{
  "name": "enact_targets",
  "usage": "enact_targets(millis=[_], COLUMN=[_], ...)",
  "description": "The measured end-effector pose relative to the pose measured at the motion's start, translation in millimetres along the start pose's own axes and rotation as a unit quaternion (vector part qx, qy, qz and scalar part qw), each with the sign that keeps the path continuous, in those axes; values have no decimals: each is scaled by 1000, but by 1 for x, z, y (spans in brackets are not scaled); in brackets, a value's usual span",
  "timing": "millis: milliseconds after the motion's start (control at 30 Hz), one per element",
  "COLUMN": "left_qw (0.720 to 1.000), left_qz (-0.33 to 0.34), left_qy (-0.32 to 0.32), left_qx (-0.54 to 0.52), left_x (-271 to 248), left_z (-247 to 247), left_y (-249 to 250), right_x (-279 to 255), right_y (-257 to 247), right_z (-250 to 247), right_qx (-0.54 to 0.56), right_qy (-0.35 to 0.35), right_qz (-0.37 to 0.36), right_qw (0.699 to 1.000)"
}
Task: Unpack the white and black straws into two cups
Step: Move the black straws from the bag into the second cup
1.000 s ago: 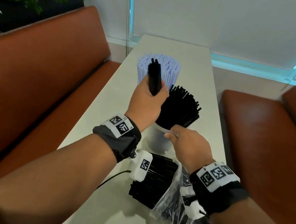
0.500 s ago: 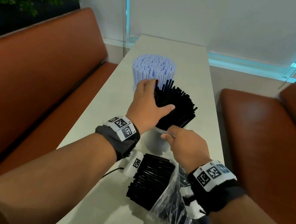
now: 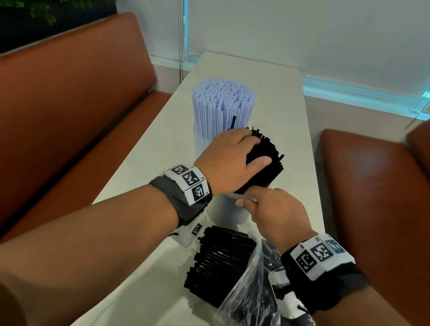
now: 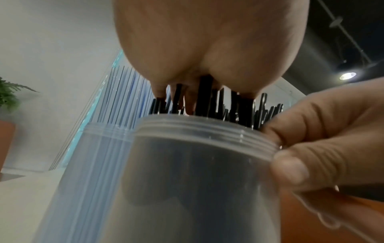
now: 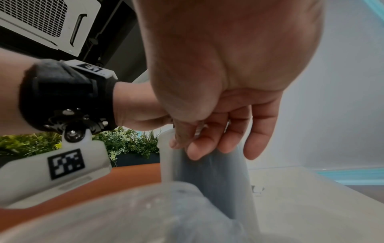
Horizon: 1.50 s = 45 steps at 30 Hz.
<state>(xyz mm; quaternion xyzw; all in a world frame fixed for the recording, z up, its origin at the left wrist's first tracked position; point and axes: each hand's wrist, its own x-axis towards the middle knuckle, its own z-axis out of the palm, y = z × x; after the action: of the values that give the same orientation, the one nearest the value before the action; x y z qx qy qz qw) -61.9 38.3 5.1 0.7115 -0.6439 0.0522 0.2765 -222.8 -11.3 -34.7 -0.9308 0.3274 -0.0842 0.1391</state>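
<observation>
Left hand [image 3: 230,159] palm-down, fingers flat, pressing on the black straws [image 3: 266,168]; right hand [image 3: 278,215] pinches the cup [image 3: 226,208] rim.

Soft daylight from the frosted window [image 3: 314,23] lights the head view evenly; straight lines bow near its edges. Both wrist views are blurred, the cup [image 4: 197,180] nearest the lens out of focus, and a ceiling lamp [image 4: 348,76] glares, perhaps overexposed.

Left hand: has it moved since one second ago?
Yes. The left hand came down, from in front of the white straws onto the black straws in the near cup.
</observation>
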Motion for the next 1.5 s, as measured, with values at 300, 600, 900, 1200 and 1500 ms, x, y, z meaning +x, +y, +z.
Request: enact_targets(millis=[300, 600, 900, 1200, 1500], left_qw=[990, 976, 979, 940, 940], left_qz=[36, -24, -28, 62, 64], left_qy=[-72, 178, -184, -327, -320], left_qx=[114, -120, -76, 78, 100], left_x=[0, -60, -133, -120, -116], left_z=[9, -32, 26, 66, 67], left_y=[-1, -3, 16, 42, 39], right_x=[-1, -37, -44, -53, -50], right_y=[0, -6, 3, -2, -1], right_z=[0, 7, 29, 16, 14], right_qx=[10, -6, -61, -36, -29], right_qy=[4, 99, -95, -84, -86], right_qz=[-14, 115, 190, 175, 178], right_qw=[1000, 988, 975, 980, 980])
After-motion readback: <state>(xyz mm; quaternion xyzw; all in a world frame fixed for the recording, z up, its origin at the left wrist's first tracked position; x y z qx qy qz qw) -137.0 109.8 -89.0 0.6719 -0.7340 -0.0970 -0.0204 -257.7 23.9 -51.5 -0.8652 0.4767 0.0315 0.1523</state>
